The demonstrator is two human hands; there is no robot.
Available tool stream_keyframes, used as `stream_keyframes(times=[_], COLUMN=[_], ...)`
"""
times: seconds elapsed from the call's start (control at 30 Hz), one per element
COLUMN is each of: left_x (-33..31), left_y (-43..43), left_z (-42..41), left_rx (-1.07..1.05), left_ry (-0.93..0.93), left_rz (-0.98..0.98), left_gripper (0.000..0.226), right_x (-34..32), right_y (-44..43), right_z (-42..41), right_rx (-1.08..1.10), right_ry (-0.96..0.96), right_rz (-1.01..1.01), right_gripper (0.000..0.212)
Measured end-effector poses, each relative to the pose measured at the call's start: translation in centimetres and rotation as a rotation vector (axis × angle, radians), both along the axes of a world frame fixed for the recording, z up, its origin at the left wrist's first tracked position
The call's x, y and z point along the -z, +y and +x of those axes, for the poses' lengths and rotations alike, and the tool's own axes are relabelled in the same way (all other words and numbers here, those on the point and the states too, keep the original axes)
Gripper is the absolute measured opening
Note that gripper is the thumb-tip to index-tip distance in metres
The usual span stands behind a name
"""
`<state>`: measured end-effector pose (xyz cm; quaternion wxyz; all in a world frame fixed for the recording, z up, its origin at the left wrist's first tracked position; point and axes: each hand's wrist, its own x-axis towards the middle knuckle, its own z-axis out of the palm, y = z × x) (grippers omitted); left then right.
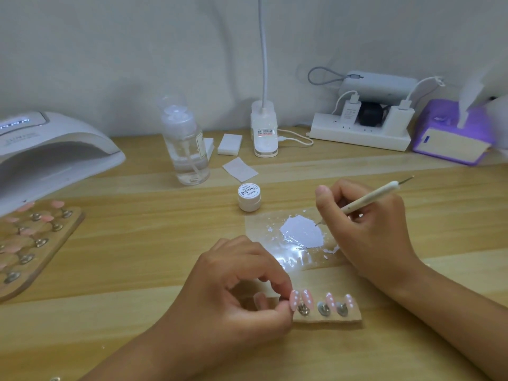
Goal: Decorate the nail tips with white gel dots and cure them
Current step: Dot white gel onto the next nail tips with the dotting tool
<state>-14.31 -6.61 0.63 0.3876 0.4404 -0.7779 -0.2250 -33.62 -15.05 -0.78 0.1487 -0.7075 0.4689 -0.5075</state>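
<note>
Four pink nail tips (330, 299) stand on pins along a small wooden strip (327, 318), each already showing white dots; the left hand (236, 292) has thumb and forefinger curled in a narrow pinch on the leftmost tip (294, 300), so the other three run off to the right of that grip. The right hand (365, 224) grips a dotting tool (368, 199) pen-fashion, fingers closed round its shaft; just below and left of those fingers the tool's point touches the edge of a puddle of white gel (301, 232) spread on a clear sheet (264, 224); a small lidded jar (249, 198) sits beyond the puddle. The step in hand looks to be loading the point with gel, partway through the dotting; how many dots are wanted I cannot tell. The next move calls for lifting a small bead without a trailing thread, carrying it down towards the left pinch, and touching it lightly onto the held tip, clear of its neighbours; curing is not yet begun, the curing lamp (55, 149) lying well to the left of the left hand, beyond a board (41, 243) of plain pink tips.
</note>
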Motion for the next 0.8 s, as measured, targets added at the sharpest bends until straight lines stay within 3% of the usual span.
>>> stream_keyframes(times=[0.2,0.4,0.8], left_x=[0.10,0.18,0.58], left_y=[0.03,-0.04,-0.18], left_z=[0.04,0.15,0.28], left_rx=[-0.034,-0.002,0.052], left_ry=[-0.007,0.018,-0.086], left_rz=[-0.027,0.005,0.056], left_gripper=[0.019,0.006,0.012], right_x=[-0.18,-0.13,0.00], right_y=[0.06,0.10,0.10], right_z=[-0.03,-0.02,-0.13], right_rx=[-0.003,-0.003,-0.021], right_ry=[-0.011,-0.020,-0.015], right_rz=[-0.011,0.012,0.002], right_gripper=[0.046,0.045,0.045])
